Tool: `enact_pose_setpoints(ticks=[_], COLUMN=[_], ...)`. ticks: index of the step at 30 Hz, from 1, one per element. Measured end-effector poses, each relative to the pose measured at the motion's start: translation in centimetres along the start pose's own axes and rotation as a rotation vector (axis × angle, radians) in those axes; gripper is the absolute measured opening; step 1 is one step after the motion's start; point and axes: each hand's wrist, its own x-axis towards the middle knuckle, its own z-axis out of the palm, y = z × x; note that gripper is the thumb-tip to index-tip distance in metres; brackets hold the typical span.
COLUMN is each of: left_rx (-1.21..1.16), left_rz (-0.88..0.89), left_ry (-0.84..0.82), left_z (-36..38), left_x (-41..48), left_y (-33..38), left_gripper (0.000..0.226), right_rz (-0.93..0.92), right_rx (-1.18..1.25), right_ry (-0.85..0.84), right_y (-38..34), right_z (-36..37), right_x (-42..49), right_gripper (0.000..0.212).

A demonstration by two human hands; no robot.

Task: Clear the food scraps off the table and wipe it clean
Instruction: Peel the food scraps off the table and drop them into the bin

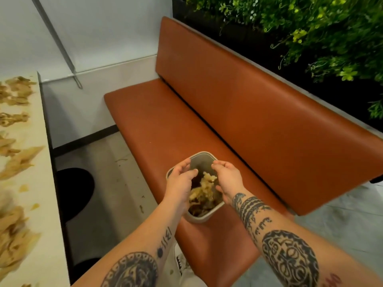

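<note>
We see bright, even indoor light with soft shadows. The scraps at lower left smear with motion blur, and straight lines bow near the borders.

white table: pale food scraps scattered | orange bench: grey bin on seat

Food scraps: pale tan shredded peelings, in scattered heaps along the white desk, far left of view.
Tub: grey, rounded-rectangular, open-topped, upright on an orange padded seat; partly filled with brown and yellowish scraps.
</note>
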Motion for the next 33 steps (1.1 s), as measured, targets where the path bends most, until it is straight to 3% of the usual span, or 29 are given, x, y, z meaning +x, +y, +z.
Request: enact_pose_setpoints(ticks=[6, 16, 24, 33], left_rx=[0.132, 0.24, 0.326, 0.363], left_rz=[-0.006, 0.094, 0.195, 0.142], left_ry=[0.028, 0.11, 0.293, 0.596], left_z=[-1.5, -8.1, -20.4, -35.7], left_x=[-0.2, -5.8, -14.0, -25.3], left_y=[-0.4, 1.3, 1.0, -3.0], left_gripper=[0.029, 0.024, 0.025, 0.022], right_rz=[-0.024, -0.082, -0.091, -0.126], right_rx=[-0.055, -0.104, -0.175, -0.418], right_ry=[0.002, -0.134, -0.419, -0.715], right_y=[0.5, 2.3, 6.0, 11.6], right_z=[0.2, 4.8, 12.4, 19.6], right_x=[-0.3, -5.5, -15.5, -28.6], right_gripper=[0.012, 0.009, 0.01, 0.014])
